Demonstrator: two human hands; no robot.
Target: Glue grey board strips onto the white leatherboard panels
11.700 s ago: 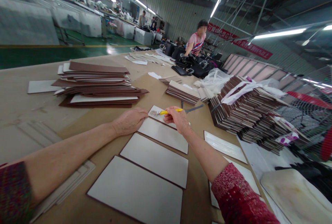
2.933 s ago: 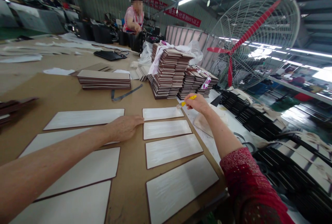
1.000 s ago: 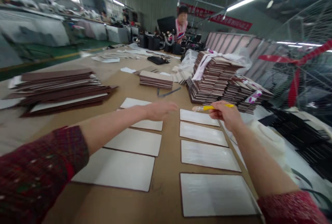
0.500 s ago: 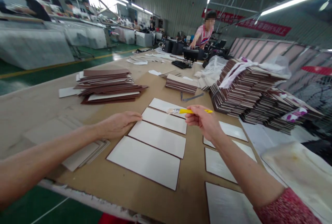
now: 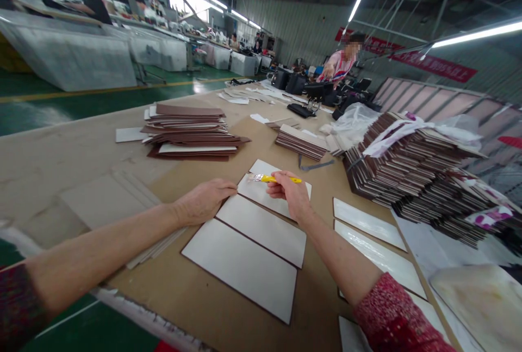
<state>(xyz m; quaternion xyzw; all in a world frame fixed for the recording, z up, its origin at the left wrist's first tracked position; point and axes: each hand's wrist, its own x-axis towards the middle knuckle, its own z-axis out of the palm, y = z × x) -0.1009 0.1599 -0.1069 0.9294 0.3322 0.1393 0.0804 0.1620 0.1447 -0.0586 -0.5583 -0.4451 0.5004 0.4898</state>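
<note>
Here, a panel (image 5: 258,192) lies against the left hand (image 5: 206,201), beneath the right hand (image 5: 292,195).

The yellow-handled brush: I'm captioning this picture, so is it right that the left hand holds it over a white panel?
Wrong hand: the head view shows the right hand holding the yellow-handled brush over a white panel.

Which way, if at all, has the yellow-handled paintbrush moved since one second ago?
Yes: the paintbrush has moved left, from the right column of white panels to the left column.
</note>
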